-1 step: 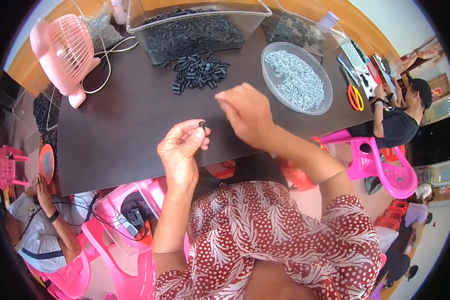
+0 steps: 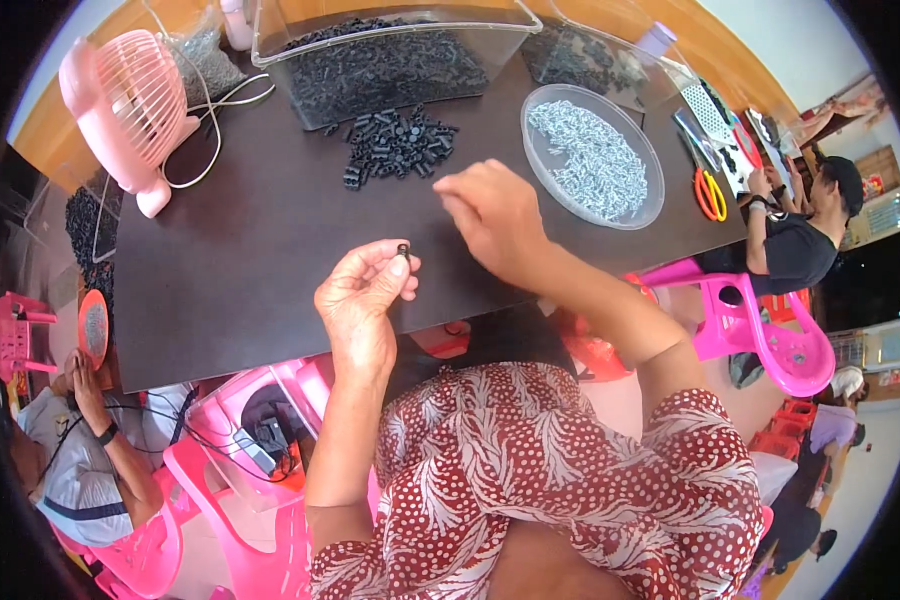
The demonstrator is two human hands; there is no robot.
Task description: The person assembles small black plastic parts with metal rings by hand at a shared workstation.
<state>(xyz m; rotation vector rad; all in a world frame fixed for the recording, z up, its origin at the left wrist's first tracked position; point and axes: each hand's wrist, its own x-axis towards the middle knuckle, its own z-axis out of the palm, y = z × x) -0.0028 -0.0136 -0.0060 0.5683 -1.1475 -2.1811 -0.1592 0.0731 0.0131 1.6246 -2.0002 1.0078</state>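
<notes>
My left hand point(image 2: 363, 295) pinches a small black cylindrical plastic piece point(image 2: 403, 250) between thumb and fingertips, above the near part of the dark table. To its right and a little farther off, my right hand point(image 2: 498, 218) hovers with its fingers curled together. Whatever those fingers may hold is hidden. Beyond both hands lies a loose pile of short black plastic pieces point(image 2: 398, 143). A round clear tray point(image 2: 653, 205) filled with small silvery metal parts point(image 2: 590, 160) stands to the right of my right hand.
A large clear bin point(image 2: 390, 70) of black pieces stands at the back of the table. At the left is a pink fan point(image 2: 130, 110) with a white cord. Orange-handled scissors point(image 2: 711, 195) lie at the right edge. Other people sit on both sides, near pink plastic chairs point(image 2: 770, 330).
My right hand has shifted very slightly away from me. My left hand stays in place with the black plastic piece.
</notes>
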